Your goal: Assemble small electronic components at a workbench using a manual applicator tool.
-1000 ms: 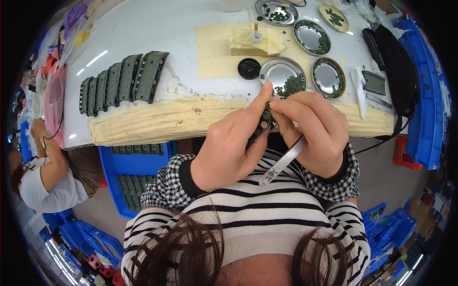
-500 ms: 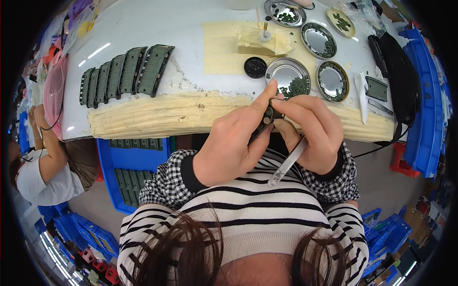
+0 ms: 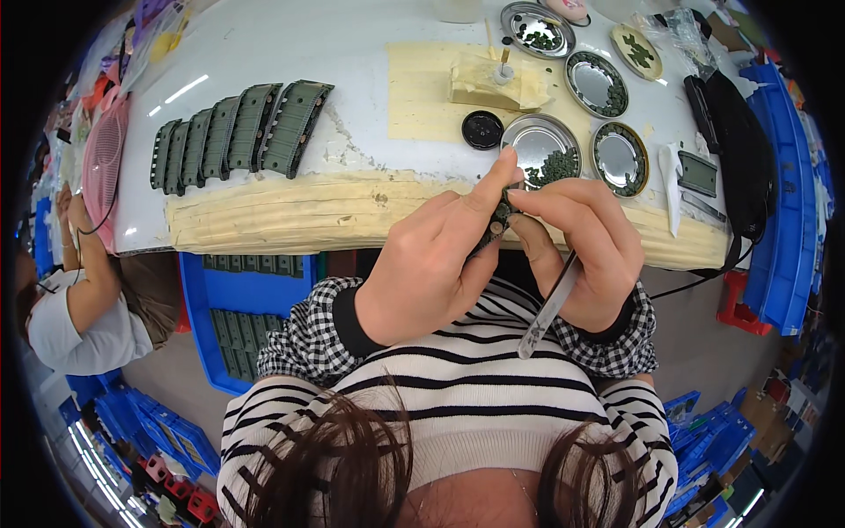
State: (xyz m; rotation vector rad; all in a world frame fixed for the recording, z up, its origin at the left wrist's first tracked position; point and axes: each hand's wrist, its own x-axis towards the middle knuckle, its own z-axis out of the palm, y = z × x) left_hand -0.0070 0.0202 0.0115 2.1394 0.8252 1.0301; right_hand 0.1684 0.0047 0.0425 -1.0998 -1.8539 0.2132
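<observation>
The left hand (image 3: 427, 268) is closed around a dark studded part (image 3: 498, 227), with one finger extended along its upper end. The right hand (image 3: 594, 251) is partly closed: the metal tweezers (image 3: 550, 315) are gripped within it, their blunt end directed down toward the striped top (image 3: 458, 378), while the thumb and forefinger are brought close to the part. Whether the part is touched by the right fingertips cannot be told; the tweezers' tips are hidden. The part is held tilted between the two hands, above the tape-covered table edge (image 3: 282, 220).

Just beyond the fingers, a round metal dish (image 3: 528, 141) is seen, with small green pieces heaped toward its near right side. To its left is placed a black round dish (image 3: 483, 129); to its right, a gold-rimmed dish (image 3: 607, 145) is similarly supplied with green pieces. Behind the black dish, a tape-wrapped block (image 3: 475, 85) is set. Curved green panels (image 3: 238, 136) are arranged in an overlapping row at the left of the table. Below the edge, further panels are contained in a blue tray (image 3: 207, 330).
</observation>
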